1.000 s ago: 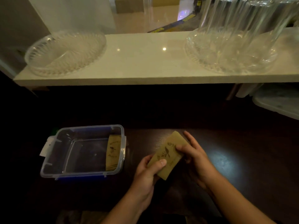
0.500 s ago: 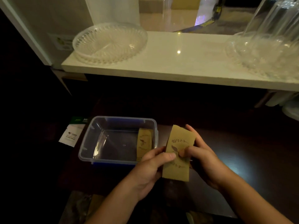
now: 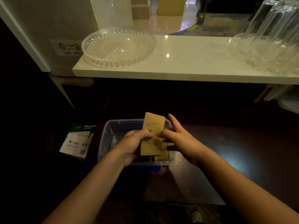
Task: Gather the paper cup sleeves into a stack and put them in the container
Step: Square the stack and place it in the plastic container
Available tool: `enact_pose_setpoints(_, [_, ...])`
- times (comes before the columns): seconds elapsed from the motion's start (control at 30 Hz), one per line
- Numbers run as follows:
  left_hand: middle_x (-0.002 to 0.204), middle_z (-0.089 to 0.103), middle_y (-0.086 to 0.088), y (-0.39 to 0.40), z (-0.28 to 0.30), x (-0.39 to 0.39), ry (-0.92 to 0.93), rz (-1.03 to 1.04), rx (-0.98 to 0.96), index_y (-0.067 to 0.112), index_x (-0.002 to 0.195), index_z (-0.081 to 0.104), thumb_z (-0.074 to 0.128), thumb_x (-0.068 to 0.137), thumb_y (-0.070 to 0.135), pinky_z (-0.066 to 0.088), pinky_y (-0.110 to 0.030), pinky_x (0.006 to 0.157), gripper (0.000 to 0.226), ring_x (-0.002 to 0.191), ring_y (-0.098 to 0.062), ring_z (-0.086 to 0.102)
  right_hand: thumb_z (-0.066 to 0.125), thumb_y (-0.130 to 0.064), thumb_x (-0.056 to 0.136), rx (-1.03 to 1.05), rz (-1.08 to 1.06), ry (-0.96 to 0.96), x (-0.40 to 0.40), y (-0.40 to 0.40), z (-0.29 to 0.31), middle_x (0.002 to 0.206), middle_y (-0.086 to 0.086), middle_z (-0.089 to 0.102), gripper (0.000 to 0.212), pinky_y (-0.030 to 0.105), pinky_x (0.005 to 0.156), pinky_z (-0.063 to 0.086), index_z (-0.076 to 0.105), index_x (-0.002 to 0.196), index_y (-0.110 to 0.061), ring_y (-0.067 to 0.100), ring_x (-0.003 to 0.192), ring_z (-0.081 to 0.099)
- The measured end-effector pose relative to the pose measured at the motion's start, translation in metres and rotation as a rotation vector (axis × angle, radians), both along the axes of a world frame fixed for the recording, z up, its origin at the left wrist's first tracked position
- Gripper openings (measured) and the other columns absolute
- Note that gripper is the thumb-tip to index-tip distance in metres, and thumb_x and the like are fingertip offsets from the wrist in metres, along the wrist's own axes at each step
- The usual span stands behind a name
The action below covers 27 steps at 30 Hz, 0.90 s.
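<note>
A flat brown paper cup sleeve (image 3: 153,125) with a printed mark stands upright above the clear plastic container (image 3: 108,131), which has blue clips. My left hand (image 3: 134,143) grips the sleeve's left side and my right hand (image 3: 178,139) pinches its right edge with thumb and fingers. Both hands hover over the container's right half. Another brown sleeve (image 3: 164,156) lies inside along the container's right wall, partly hidden behind the held sleeve.
A pack of A4 paper (image 3: 77,141) lies left of the container on the dark table. Behind it a white counter (image 3: 186,65) carries a clear ribbed dish (image 3: 118,46) at left and clear glassware (image 3: 268,50) at right.
Both hands have carried the held sleeve leftward from beside the container to over its right half. The view has shifted so the container now sits centred below me.
</note>
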<state>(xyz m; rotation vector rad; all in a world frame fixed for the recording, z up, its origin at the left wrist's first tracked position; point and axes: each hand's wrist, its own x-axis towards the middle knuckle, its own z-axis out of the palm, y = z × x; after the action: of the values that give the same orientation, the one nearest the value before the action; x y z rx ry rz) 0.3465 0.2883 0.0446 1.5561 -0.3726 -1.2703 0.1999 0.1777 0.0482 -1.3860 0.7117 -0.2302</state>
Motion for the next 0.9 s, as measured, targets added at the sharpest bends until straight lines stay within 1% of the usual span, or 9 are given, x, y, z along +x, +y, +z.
enact_pose_setpoints(0.07, [0.101,0.072,-0.013,-0.001,-0.013,0.019,-0.053,0.064,0.102,0.013,0.110,0.066,0.071,0.076,0.026,0.056,-0.033,0.064,0.036,0.088,-0.026,0.069,0.071,-0.040,0.072,-0.037,-0.127,-0.015,0.000,-0.003,-0.003,0.118,-0.004,0.061,0.088,0.031,0.076,0.056,0.023,0.145,-0.043,0.015,0.101,0.065])
enact_pose_setpoints(0.13, [0.103,0.070,-0.014,-0.004,-0.029,0.034,-0.049,0.103,0.227,0.013,0.115,0.059,0.074,0.073,0.025,0.057,-0.041,0.073,0.045,0.091,-0.029,0.067,0.066,-0.036,0.074,-0.039,-0.301,-0.066,-0.007,-0.011,-0.010,0.117,0.003,0.063,0.077,0.023,0.065,0.057,0.034,0.144,-0.030,0.012,0.092,0.069])
enact_pose_setpoints(0.23, [0.099,0.071,-0.013,-0.010,-0.048,0.044,-0.045,0.066,0.347,0.016,0.112,0.060,0.074,0.074,0.020,0.056,-0.043,0.074,0.041,0.088,-0.028,0.068,0.061,-0.026,0.084,-0.087,-0.445,0.013,-0.020,-0.018,-0.025,0.110,0.002,0.064,0.059,0.021,0.061,0.055,0.043,0.139,-0.021,0.012,0.087,0.069])
enact_pose_setpoints(0.3, [0.096,0.070,-0.012,-0.013,-0.053,0.045,-0.028,0.060,0.372,0.018,0.103,0.062,0.073,0.073,0.018,0.055,-0.044,0.076,0.031,0.087,-0.029,0.067,0.062,-0.026,0.084,-0.108,-0.437,0.129,-0.026,-0.016,-0.039,0.109,0.001,0.063,0.058,0.024,0.064,0.051,0.043,0.139,-0.021,0.014,0.091,0.065])
enact_pose_setpoints(0.4, [0.097,0.067,-0.012,-0.017,-0.055,0.046,-0.032,0.067,0.377,0.022,0.090,0.059,0.073,0.072,0.016,0.051,-0.049,0.089,0.023,0.090,-0.029,0.063,0.067,-0.029,0.080,-0.072,-0.386,0.206,-0.028,-0.007,-0.055,0.111,0.002,0.062,0.062,0.023,0.060,0.053,0.042,0.137,-0.025,0.015,0.090,0.065])
enact_pose_setpoints(0.53, [0.100,0.067,-0.013,-0.019,-0.056,0.046,-0.016,0.074,0.375,0.021,0.091,0.058,0.069,0.077,0.017,0.053,-0.046,0.080,0.018,0.089,-0.029,0.063,0.067,-0.021,0.082,-0.019,-0.366,0.230,-0.025,0.001,-0.066,0.109,-0.002,0.064,0.057,0.020,0.056,0.055,0.046,0.134,-0.024,0.013,0.088,0.068])
enact_pose_setpoints(0.67, [0.102,0.064,-0.010,-0.019,-0.061,0.045,-0.125,0.041,0.390,0.022,0.098,0.059,0.070,0.076,0.026,0.048,-0.047,0.090,0.025,0.096,-0.028,0.060,0.064,-0.013,0.085,-0.042,-0.367,0.230,-0.024,0.002,-0.065,0.100,-0.002,0.067,0.037,0.018,0.053,0.055,0.056,0.120,-0.024,0.011,0.082,0.069])
enact_pose_setpoints(0.8, [0.089,0.059,0.001,-0.018,-0.064,0.043,-0.166,-0.002,0.395,0.029,0.085,0.055,0.070,0.075,0.030,0.039,-0.032,0.063,0.017,0.079,-0.015,0.053,0.062,-0.013,0.087,-0.056,-0.353,0.238,-0.025,0.003,-0.062,0.102,0.000,0.066,0.031,0.021,0.058,0.056,0.057,0.115,-0.024,0.013,0.087,0.069])
enact_pose_setpoints(0.9, [0.092,0.060,0.001,-0.021,-0.067,0.040,-0.182,-0.038,0.379,0.029,0.084,0.056,0.070,0.074,0.030,0.043,-0.038,0.079,0.017,0.083,-0.016,0.054,0.061,-0.014,0.088,-0.069,-0.362,0.245,-0.024,0.006,-0.062,0.104,0.003,0.067,0.031,0.024,0.061,0.057,0.058,0.119,-0.018,0.014,0.088,0.069])
